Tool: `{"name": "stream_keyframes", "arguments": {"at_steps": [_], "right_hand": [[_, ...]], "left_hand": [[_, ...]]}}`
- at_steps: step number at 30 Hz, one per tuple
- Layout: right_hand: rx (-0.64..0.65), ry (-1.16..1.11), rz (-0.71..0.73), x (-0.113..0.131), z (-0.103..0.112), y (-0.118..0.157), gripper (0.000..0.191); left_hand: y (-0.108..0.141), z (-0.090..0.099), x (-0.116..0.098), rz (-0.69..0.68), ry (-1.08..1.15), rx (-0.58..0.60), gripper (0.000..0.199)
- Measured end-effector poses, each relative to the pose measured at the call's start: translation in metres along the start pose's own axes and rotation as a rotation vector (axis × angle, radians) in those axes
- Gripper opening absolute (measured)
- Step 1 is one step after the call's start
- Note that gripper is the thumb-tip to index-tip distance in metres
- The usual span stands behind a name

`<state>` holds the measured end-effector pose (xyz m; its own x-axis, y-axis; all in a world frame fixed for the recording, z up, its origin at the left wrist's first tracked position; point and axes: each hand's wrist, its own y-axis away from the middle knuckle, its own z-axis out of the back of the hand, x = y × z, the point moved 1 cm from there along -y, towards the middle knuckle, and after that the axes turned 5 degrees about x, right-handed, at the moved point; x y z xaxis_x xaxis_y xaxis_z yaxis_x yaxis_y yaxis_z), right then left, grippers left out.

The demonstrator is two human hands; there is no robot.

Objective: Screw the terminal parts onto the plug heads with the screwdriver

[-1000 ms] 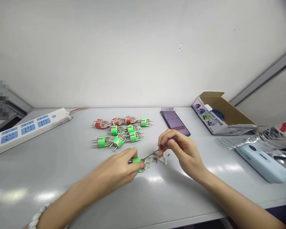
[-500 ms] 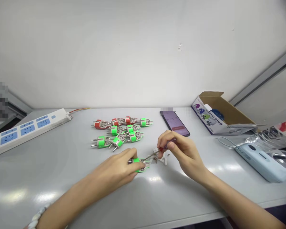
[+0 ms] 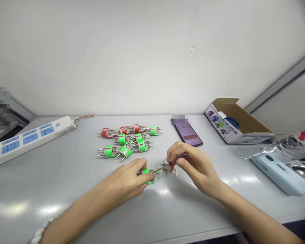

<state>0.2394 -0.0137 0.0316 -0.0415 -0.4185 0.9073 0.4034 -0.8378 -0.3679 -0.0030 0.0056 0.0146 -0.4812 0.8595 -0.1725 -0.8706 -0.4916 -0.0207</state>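
Note:
My left hand (image 3: 124,179) is shut on a green two-pin plug (image 3: 149,176), whose opened body shows metal parts and whose pins point left. My right hand (image 3: 193,166) pinches a small red-handled screwdriver (image 3: 170,163), with its thin shaft reaching toward that plug. The tip is hard to make out against the plug. Just beyond my right fingers lie small white plug pieces and tiny screws (image 3: 176,171) on the table. Farther back sits a group of several green and red plugs (image 3: 128,142), out of reach of my fingers.
A white power strip (image 3: 30,137) lies at the left of the white table (image 3: 66,189). A phone (image 3: 188,134) lies behind my right hand. At the right are an open cardboard box (image 3: 234,122), a pale blue case (image 3: 279,173) and a foil packet (image 3: 287,144).
My right hand has shifted slightly down and left, bringing the screwdriver's handle lower and its shaft closer in. My left hand and the green plug have barely moved.

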Motion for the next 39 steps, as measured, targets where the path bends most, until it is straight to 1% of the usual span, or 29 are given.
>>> {"name": "stream_keyframes", "arguments": {"at_steps": [2, 4, 5, 8, 10, 12, 14, 16, 19, 23, 26, 31, 32, 35, 37, 39], "right_hand": [[0.036, 0.078, -0.001, 0.003, 0.000, 0.001, 0.014], [0.063, 0.161, 0.003, 0.004, 0.000, 0.003, 0.009], [0.061, 0.198, 0.018, 0.003, -0.001, 0.003, 0.009], [0.012, 0.313, 0.105, 0.000, -0.004, 0.006, 0.019], [-0.007, 0.410, 0.166, -0.001, -0.006, 0.008, 0.021], [0.023, 0.488, 0.214, 0.001, -0.006, 0.008, 0.024], [0.068, 0.533, 0.260, 0.005, -0.004, 0.008, 0.031], [0.082, 0.569, 0.302, 0.009, -0.002, 0.007, 0.038], [0.022, 0.625, 0.375, 0.011, -0.001, 0.005, 0.041], [-0.104, 0.763, 0.471, 0.008, -0.003, 0.006, 0.032], [-0.113, 0.845, 0.509, 0.008, -0.004, 0.006, 0.028], [-0.002, 0.833, 0.455, 0.016, 0.002, 0.002, 0.034], [0.005, 0.845, 0.447, 0.017, 0.004, 0.002, 0.032], [-0.006, 0.902, 0.453, 0.017, 0.007, 0.000, 0.012], [-0.026, 0.933, 0.459, 0.015, 0.007, 0.000, 0.019], [-0.058, 0.940, 0.456, 0.013, 0.007, 0.001, 0.019]], "left_hand": [[-0.001, -0.001, -0.001, -0.013, -0.014, -0.025, 0.039], [-0.001, -0.001, -0.003, -0.009, -0.046, -0.022, 0.039], [-0.001, 0.000, -0.003, -0.005, -0.066, -0.015, 0.038], [-0.001, 0.000, -0.006, 0.014, -0.122, -0.015, 0.037], [-0.001, -0.001, -0.007, 0.013, -0.136, -0.027, 0.036], [-0.002, -0.002, -0.008, 0.010, -0.135, -0.030, 0.036], [-0.002, -0.003, -0.008, 0.016, -0.131, -0.031, 0.035], [-0.003, -0.004, -0.007, 0.015, -0.132, -0.032, 0.032], [-0.003, -0.005, -0.007, 0.005, -0.140, -0.051, 0.029], [-0.003, -0.004, -0.008, -0.002, -0.123, -0.099, 0.031], [-0.004, -0.002, -0.008, 0.000, -0.126, -0.074, 0.035], [-0.006, -0.001, -0.009, 0.019, -0.118, -0.042, 0.035], [-0.006, -0.001, -0.009, 0.021, -0.119, -0.043, 0.036], [-0.006, -0.003, -0.010, 0.017, -0.126, -0.058, 0.037], [-0.006, -0.004, -0.009, 0.014, -0.119, -0.062, 0.038], [-0.005, -0.004, -0.010, 0.008, -0.110, -0.081, 0.037]]}}
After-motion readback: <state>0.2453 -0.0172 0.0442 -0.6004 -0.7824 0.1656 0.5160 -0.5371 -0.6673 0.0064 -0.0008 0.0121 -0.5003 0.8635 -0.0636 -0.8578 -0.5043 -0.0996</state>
